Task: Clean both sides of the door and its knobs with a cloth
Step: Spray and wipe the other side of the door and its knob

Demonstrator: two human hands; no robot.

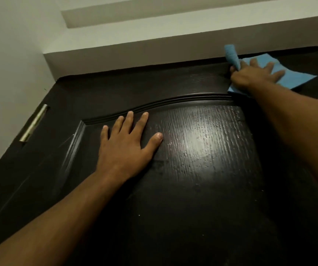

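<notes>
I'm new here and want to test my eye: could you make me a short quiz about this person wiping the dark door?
1. True or false: the right hand presses a light blue cloth against the top corner of the dark wooden panelled door.
2. Where does the left hand rest? A) on the brass hinge; B) flat, fingers spread, on the door's raised panel; C) on a knob.
3. Fill in: no door ____ shows in this view.

Key: 1 true; 2 B; 3 knob.
</notes>
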